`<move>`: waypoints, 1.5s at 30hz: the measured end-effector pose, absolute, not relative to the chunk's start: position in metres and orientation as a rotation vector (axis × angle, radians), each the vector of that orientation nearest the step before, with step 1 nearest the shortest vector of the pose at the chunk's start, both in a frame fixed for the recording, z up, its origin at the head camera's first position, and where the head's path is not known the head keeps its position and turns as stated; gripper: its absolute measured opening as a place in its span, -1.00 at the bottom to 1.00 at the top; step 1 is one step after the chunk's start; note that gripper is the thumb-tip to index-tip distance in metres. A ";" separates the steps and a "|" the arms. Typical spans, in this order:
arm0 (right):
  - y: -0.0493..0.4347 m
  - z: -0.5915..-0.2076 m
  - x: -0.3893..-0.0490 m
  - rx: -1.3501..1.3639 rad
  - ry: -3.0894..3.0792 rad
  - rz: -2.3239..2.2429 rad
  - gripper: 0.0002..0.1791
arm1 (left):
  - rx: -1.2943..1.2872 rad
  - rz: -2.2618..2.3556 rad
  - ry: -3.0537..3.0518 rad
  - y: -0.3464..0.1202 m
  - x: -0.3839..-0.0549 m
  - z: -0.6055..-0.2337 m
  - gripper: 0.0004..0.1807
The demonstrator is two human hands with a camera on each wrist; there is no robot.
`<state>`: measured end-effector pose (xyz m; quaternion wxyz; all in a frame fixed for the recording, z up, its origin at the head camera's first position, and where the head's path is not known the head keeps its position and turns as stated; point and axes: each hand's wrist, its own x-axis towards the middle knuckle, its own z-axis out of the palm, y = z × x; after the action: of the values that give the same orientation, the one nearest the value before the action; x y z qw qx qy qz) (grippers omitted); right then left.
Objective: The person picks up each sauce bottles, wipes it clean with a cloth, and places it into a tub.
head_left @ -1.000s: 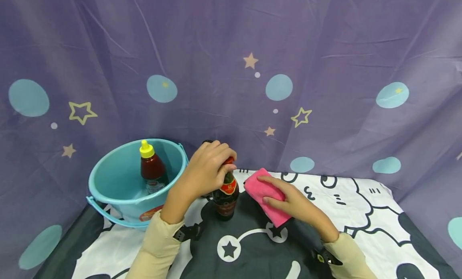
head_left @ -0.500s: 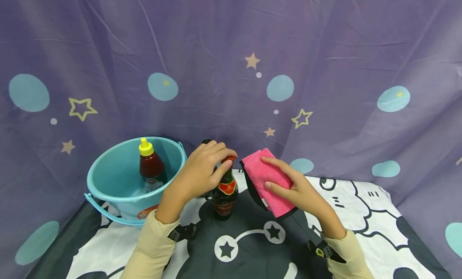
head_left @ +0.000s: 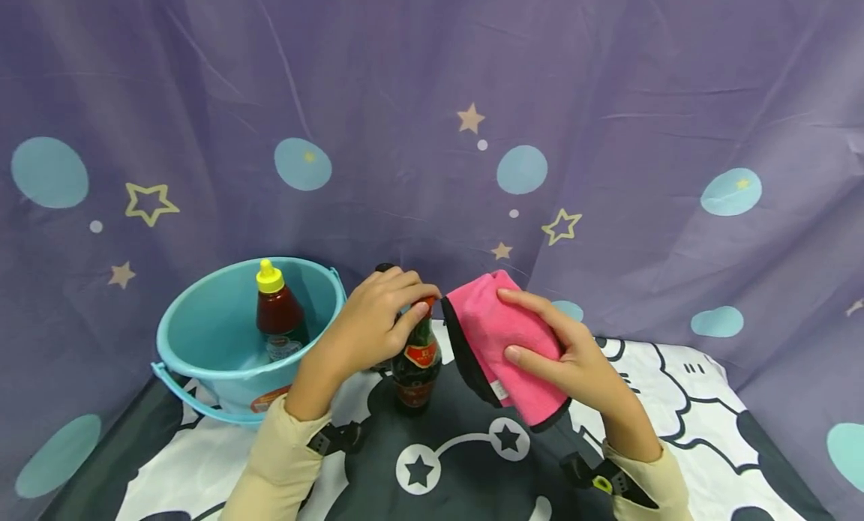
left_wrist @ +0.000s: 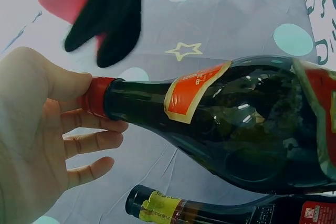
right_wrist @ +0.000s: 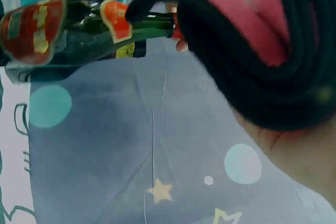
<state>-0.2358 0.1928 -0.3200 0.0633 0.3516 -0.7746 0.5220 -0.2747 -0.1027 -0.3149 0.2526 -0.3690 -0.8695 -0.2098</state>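
Dark green glass bottle (head_left: 416,369) neck up

The left hand (head_left: 367,320) pinches its red cap (left_wrist: 96,96) between thumb and fingers; the bottle's vertical long axis drops below that grip (a round light-blue bucket (head_left: 232,390) sits nearby). The right hand (head_left: 583,365) grips a folded pink, black-edged cloth (head_left: 489,341), slanting down rightward, reaching left past its fingertips.

Both forearms (head_left: 270,468) angled forward. Left hand (head_left: 367,315) pinching, thumb (left_wrist: 71,81) opposite fingers (left_wrist: 97,142). Right hand (head_left: 580,360) gripping, thumb spread from index.

Wrinkled purple backdrop (head_left: 405,71), cartoon-printed sheet (head_left: 709,401)
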 end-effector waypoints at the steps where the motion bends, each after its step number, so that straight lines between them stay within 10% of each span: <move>1: 0.193 -0.320 -0.235 1.084 -2.323 1.607 -0.27 | -1.005 -0.570 -2.370 -0.103 -0.275 -0.315 -0.75; 45: 0.123 -0.376 -0.248 0.986 -2.245 1.348 -0.46 | -0.945 -0.528 -2.402 -0.101 -0.271 -0.313 -0.75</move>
<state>-0.2484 0.1229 -0.3758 0.1708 0.3472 -0.7906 0.4745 -0.2709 -0.1011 -0.3130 0.2507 -0.3471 -0.8826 -0.1941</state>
